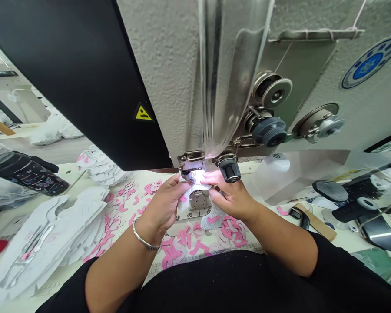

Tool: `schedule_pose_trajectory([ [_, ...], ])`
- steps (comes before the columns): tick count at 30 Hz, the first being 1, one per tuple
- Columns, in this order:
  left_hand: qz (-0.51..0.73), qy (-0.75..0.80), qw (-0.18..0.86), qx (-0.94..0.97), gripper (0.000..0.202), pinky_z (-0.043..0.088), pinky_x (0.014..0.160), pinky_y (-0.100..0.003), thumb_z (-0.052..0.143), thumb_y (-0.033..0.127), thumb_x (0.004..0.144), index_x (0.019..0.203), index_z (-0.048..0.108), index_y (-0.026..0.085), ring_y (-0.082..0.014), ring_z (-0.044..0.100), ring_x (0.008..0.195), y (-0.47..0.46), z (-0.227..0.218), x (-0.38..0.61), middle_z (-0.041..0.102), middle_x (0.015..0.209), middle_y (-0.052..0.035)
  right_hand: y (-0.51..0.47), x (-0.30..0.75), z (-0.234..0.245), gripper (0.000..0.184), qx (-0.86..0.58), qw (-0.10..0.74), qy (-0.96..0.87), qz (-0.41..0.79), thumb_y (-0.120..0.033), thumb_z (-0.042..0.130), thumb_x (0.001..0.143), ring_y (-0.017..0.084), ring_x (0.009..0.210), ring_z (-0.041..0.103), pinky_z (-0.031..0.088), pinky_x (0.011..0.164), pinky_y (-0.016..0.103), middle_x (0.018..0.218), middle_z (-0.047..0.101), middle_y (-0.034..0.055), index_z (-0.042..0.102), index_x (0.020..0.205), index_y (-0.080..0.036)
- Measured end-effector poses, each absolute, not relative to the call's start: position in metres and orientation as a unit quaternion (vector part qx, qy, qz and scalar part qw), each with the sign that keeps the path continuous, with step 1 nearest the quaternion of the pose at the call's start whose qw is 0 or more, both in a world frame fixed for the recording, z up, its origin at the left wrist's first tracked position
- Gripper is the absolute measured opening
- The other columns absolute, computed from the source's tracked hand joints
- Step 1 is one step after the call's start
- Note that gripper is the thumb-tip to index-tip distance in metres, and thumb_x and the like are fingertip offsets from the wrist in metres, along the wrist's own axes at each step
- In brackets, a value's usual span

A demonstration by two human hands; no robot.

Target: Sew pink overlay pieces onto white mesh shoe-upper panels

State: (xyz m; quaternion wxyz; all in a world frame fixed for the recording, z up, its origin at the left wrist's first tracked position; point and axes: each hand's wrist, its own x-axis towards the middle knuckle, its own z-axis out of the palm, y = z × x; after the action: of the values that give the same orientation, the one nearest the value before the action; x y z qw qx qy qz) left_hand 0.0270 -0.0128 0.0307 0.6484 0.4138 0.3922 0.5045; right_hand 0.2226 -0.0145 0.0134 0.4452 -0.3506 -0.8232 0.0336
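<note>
Left hand (164,204) curled, thumb and fingers pinching the edge of a white perforated mesh panel (190,195) with a pink patch; right hand (230,195) bent, fingers close together and pressing on the same panel from the opposite side, fingertips almost meeting those of the left hand. Panel on the needle plate (198,201) of an industrial sewing machine (169,87), its upper part just beneath the presser foot (190,164) in bright light, its lower end trailing toward the table (73,176). Silver bangle (146,234) around the left wrist; black sleeves (65,291) on the upper arms. Just right of the presser foot, a black knurled knob (230,170). Higher on the grey machine head, thread tension discs (273,91), a dark blue dial (270,131) and a round blue badge (371,63); on the black side panel, a yellow warning triangle (143,113). On the table, loose pink-and-white cut pieces (179,245) in front of both hands, and farther left a fanned stack of large white mesh panels (52,234), with a smaller white stack (101,167) behind it. Toward the right, black thread snips (299,217) just beside a flat wooden strip (316,221). At the far left, a patterned black tumbler (29,174) on its side.
</note>
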Motion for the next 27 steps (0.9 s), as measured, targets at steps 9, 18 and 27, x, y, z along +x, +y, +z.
schedule_pose_trajectory([
  [9,0.517,0.409,0.614,0.434,0.015,0.047,0.068,-0.023,0.079,0.026,0.072,0.082,0.070,0.018,-0.0130,0.061,0.072,-0.011,0.028,0.026,0.068,0.076,-0.0005,-0.017,0.218,0.011,0.023,-0.359,0.449,-0.818,0.008,-0.015,0.054,0.086,0.023,0.107,0.060,0.047,0.099,0.047,0.108,0.065,0.0060,0.060,0.105,-0.025],
  [18,0.552,0.515,0.277,0.594,0.030,0.044,0.086,-0.036,0.073,0.032,0.078,0.104,0.064,0.022,-0.0221,0.058,0.096,-0.019,0.018,0.020,0.064,0.101,-0.0058,-0.023,0.215,0.010,0.027,-0.373,0.440,-0.816,-0.038,-0.015,0.054,0.085,0.026,0.111,0.058,0.045,0.102,0.051,0.108,0.064,0.0080,0.062,0.109,-0.024],
  [27,0.474,0.376,-0.116,0.788,0.034,0.033,0.103,-0.048,0.070,0.016,0.074,0.106,0.063,0.025,-0.0258,0.063,0.098,-0.035,0.011,0.030,0.069,0.100,-0.0050,-0.023,0.213,0.008,0.028,-0.380,0.427,-0.819,-0.053,-0.016,0.055,0.087,0.027,0.110,0.057,0.046,0.101,0.050,0.109,0.063,0.0094,0.061,0.113,-0.022],
])
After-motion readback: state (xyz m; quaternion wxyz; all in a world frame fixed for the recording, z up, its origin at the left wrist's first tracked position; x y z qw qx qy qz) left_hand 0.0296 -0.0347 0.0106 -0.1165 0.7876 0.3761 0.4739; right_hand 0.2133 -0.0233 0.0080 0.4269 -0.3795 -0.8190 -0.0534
